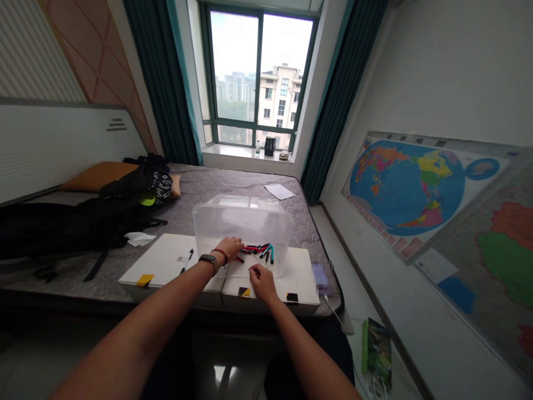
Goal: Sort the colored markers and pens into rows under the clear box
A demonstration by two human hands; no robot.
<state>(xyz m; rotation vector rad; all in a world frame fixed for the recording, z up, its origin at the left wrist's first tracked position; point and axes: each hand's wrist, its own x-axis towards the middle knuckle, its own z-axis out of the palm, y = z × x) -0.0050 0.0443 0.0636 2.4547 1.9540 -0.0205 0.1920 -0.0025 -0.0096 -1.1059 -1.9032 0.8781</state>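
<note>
A clear plastic bin (244, 219) sits across two white boxes, and a loose bunch of pens (260, 249) in red, black, teal and white shows inside it. My left hand (229, 248), with a dark watch and a red band at the wrist, reaches to the left side of the pens. Its fingers stretch out, slightly bent, and their tips are partly hidden. Close to the bin's near side is my right hand (263, 282), thumb and fingers pressed together; what they pinch, if anything, is too small to make out.
A single pen (187, 261) lies on the left white box (162, 255); the right white box (297, 272) is beside it. Black bags (91, 216) and a crumpled tissue (140, 239) lie leftward on the mattress (200, 180). A blurred phone-like object (322, 278) with a cable lies right.
</note>
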